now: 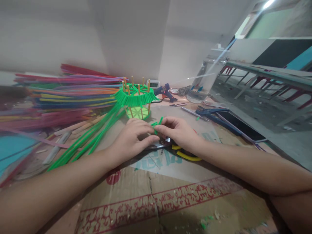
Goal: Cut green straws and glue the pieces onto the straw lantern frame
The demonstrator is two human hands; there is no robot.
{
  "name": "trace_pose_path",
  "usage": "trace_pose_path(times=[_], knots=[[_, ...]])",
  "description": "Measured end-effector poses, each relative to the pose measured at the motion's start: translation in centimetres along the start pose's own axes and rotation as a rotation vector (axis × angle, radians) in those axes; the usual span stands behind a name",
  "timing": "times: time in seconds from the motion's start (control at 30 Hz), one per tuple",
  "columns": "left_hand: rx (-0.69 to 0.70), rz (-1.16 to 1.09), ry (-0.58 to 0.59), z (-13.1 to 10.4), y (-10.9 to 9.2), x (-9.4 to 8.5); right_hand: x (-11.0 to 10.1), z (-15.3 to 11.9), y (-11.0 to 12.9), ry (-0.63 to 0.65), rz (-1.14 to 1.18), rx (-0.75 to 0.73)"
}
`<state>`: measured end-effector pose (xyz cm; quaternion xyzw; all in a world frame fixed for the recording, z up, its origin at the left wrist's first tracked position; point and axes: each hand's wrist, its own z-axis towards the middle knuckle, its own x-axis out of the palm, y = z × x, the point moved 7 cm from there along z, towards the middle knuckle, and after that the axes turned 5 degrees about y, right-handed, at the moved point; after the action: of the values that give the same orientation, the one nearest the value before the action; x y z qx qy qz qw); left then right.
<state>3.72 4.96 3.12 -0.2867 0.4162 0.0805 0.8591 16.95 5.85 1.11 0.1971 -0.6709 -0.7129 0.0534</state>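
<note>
Over the cardboard, my left hand [136, 135] and my right hand [179, 130] meet with their fingertips close together. Between them is a short, bent piece of green pipe cleaner [160, 121], pinched by my right thumb and forefinger. The left fingers are curled around its other side, partly hiding it. Just beyond my hands stands a small frame of wooden sticks [132, 112] on a round light-green base, ringed by a green pipe-cleaner fringe [136, 100]. Below my right hand lies a tool with yellow handles [187, 156], partly covered.
Bundles of coloured pipe cleaners [78, 100] fill the left, with long green ones [90, 139] nearer. A glue gun [166, 92] sits behind the frame. To the right are blue-handled pliers [212, 112], a phone [240, 125] and a clear plastic container [201, 87].
</note>
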Motion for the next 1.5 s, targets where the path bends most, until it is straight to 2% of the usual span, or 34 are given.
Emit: trace_pose_path(times=[0.17,0.53,0.77,0.97,1.17,1.5], knots=[[-0.025,-0.023,0.004,0.1,0.0,0.1,0.1,0.0,0.4,0.012,-0.049,-0.048],[-0.064,-0.092,-0.003,0.3,0.5,-0.1,0.3,0.1,-0.3,0.048,0.048,0.013],[0.011,0.078,0.039,0.1,-0.2,0.2,0.4,0.0,-0.2,0.071,0.087,0.054],[0.04,0.252,-0.02,-0.1,-0.6,-0.3,0.5,0.1,-0.1,0.098,0.059,0.057],[0.061,0.28,-0.041,-0.2,-0.9,-0.4,0.7,0.2,0.0,0.123,0.026,0.058],[0.059,0.112,0.057,0.1,-0.7,0.3,0.1,-0.2,0.3,0.0,-0.095,-0.045]])
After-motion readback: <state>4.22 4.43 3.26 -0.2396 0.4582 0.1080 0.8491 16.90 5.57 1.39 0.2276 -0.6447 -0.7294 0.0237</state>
